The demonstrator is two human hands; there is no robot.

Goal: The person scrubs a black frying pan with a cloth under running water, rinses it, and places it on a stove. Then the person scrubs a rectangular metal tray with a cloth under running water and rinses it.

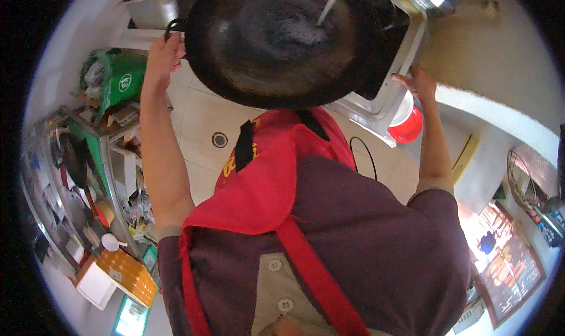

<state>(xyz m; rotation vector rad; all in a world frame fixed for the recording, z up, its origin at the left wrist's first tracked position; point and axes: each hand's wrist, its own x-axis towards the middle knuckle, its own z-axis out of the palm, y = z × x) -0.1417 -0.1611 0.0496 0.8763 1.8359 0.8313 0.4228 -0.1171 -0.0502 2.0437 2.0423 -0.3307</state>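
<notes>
A large dark wok (273, 77) stands tilted over a stainless steel sink (404, 66) before me. My left hand (167, 55) grips the loop handle (175, 23) on the wok's left side. A thin white stream of water (332, 4) falls into the wok and stirs up foam near its middle. Right of the sink, my right hand (419, 85) is raised beside the rim with thumb and fingers apart, holding nothing that I can see. Whether its fingertips touch the rim cannot be told. Below that hand sits a red bucket (407, 126) with something white at its top.
To the left are a green bin (119, 82) and a metal shelf rack (112, 190) crowded with utensils and boxes. An orange-patterned box (126, 272) sits lower down. The tiled floor has a round drain (219, 140). Behind on the right hangs a framed board (512, 269) with writing.
</notes>
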